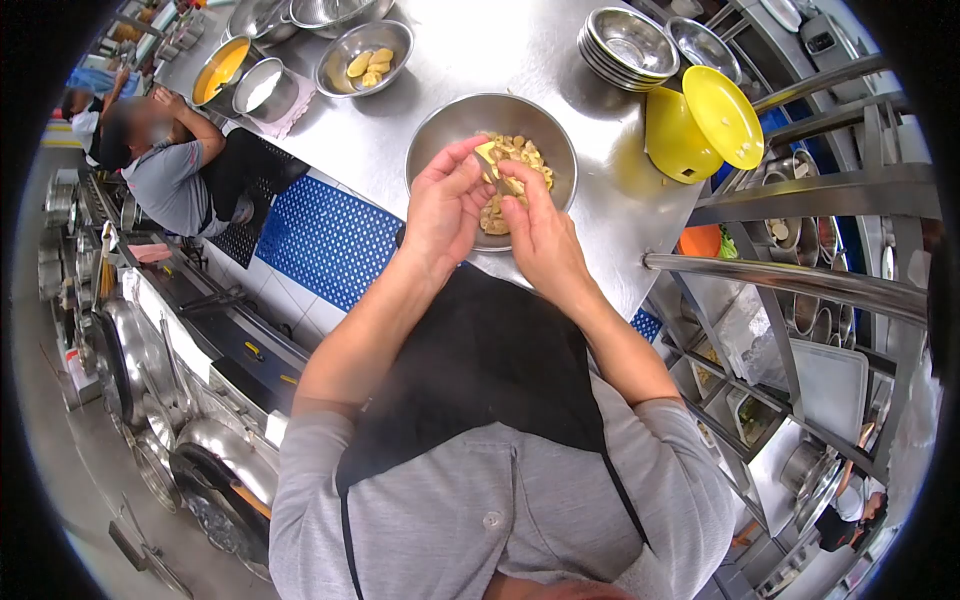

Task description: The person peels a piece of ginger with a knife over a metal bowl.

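Observation:
My left hand (447, 205) is above a large metal bowl (425, 130), its thumb and fingers closed on a small yellow piece (486, 151) that looks like peeled ginger. Close beside it, my right hand (545, 230) is closed too, thumb against the fingers. A thin greyish thing shows between the hands, too small to name. Beneath them, chopped pale yellow-brown pieces (525, 152) lie in the bowl, partly hidden by my fingers. Farther back on the left, a smaller metal bowl (332, 75) holds several larger peeled yellow pieces (372, 66).
The steel table (470, 50) carries stacked metal bowls (620, 45) and a yellow container (680, 135) at right. Pots with orange (222, 70) and white contents (262, 85) stand at left. A metal rack rail (800, 282) runs close on my right. A person (180, 165) crouches left.

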Action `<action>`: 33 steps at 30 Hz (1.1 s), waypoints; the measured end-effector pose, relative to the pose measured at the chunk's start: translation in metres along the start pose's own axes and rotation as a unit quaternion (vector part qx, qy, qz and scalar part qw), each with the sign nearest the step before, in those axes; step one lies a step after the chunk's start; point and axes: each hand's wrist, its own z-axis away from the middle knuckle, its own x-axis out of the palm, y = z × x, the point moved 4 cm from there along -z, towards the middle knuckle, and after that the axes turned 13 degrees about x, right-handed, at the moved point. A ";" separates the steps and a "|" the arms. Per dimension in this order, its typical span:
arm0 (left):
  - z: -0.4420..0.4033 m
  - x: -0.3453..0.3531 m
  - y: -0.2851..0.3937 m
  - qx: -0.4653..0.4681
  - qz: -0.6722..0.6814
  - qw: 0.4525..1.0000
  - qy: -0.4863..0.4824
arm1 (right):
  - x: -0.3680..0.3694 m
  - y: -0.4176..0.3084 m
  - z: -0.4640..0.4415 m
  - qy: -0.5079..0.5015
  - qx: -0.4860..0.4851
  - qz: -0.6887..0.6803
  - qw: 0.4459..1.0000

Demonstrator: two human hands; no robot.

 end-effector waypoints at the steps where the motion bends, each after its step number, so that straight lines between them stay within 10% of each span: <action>1: 0.000 0.000 0.000 -0.001 0.003 1.000 0.000 | 0.001 0.002 -0.002 0.004 -0.007 -0.001 1.000; 11: 0.004 -0.001 -0.013 -0.120 0.038 0.991 -0.032 | -0.008 0.016 -0.018 0.012 -0.016 0.003 1.000; 16: 0.004 0.002 -0.007 -0.125 0.046 0.990 -0.050 | -0.016 -0.001 -0.012 -0.184 0.249 -0.127 0.942; 21: 0.003 -0.002 -0.007 -0.096 0.042 0.995 0.001 | -0.003 0.015 -0.009 -0.037 0.008 -0.053 0.998; 33: 0.005 -0.003 -0.013 -0.125 0.030 0.991 -0.042 | -0.008 0.016 -0.019 0.014 0.024 0.001 1.000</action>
